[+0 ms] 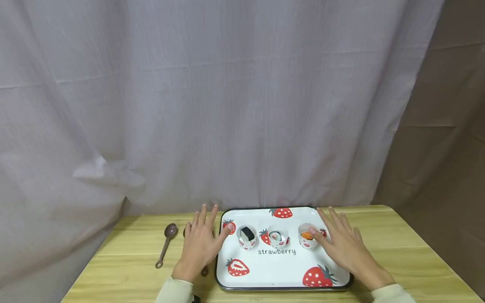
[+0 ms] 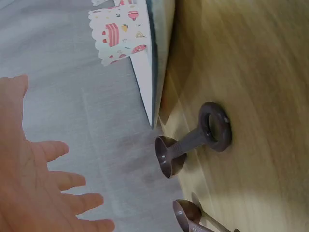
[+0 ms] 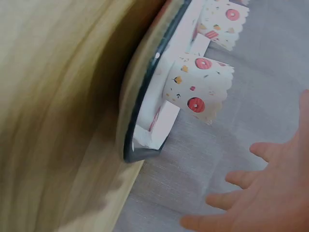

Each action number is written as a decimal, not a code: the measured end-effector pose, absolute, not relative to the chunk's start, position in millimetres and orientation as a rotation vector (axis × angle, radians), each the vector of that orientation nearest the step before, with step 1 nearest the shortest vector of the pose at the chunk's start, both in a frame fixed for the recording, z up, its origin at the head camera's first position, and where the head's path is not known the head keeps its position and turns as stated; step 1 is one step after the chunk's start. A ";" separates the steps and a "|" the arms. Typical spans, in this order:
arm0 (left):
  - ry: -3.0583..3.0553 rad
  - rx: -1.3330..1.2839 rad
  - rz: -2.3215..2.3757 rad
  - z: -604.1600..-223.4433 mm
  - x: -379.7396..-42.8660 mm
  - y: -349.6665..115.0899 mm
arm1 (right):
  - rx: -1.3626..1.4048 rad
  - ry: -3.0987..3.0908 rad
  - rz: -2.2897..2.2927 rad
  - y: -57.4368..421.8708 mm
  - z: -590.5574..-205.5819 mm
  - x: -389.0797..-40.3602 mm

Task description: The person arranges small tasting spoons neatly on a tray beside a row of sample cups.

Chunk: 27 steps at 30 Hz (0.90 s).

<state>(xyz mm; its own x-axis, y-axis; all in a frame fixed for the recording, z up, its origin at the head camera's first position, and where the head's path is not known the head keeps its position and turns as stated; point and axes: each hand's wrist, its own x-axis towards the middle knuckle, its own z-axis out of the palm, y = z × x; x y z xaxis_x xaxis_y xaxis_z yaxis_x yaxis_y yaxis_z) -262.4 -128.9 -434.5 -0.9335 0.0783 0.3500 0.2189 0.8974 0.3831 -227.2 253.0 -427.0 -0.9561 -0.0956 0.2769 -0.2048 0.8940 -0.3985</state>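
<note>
My left hand [image 1: 201, 248] is spread over the left edge of a white strawberry-print tray [image 1: 273, 271], holding nothing. My right hand [image 1: 346, 248] is spread over the tray's right edge, its thumb overlapping the right paper cup [image 1: 307, 245] in the head view. That cup holds an orange piece. Sitting in the middle cup [image 1: 279, 244] is a small sushi-roll-like piece, and the left cup [image 1: 247, 245] has a black-and-white piece in it. In both wrist views the fingers are straight and apart, away from the cups.
Left of the tray, a brown measuring spoon [image 1: 165, 247] lies on the wooden table [image 1: 117, 256]. A second brown spoon [image 2: 193, 139] lies nearer the tray, partly hidden by my left hand in the head view. A grey curtain [image 1: 242, 105] hangs behind the table.
</note>
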 end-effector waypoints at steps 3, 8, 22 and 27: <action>-2.728 -0.235 -0.643 -431.8 -261.2 -130.2 | 0.274 -2.757 0.717 257.1 -425.6 -223.2; -2.717 -0.248 -0.679 -427.2 -256.7 -132.0 | 0.306 -2.705 0.889 262.2 -425.6 -214.6; -2.659 -0.265 -0.733 -413.0 -246.7 -133.6 | 0.124 -2.786 1.112 281.7 -442.2 -199.6; -2.672 -0.238 -0.768 -411.9 -242.6 -138.4 | 0.060 -2.847 1.179 288.7 -448.1 -205.5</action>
<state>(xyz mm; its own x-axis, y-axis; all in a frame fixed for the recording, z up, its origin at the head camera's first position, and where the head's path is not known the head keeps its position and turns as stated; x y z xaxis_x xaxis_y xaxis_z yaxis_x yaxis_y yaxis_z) -242.6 -138.4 -411.9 -0.9250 0.0636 0.3747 0.2528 0.8392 0.4815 -205.5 288.7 -448.1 -0.9975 -0.0135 0.0694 -0.0586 0.7068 -0.7050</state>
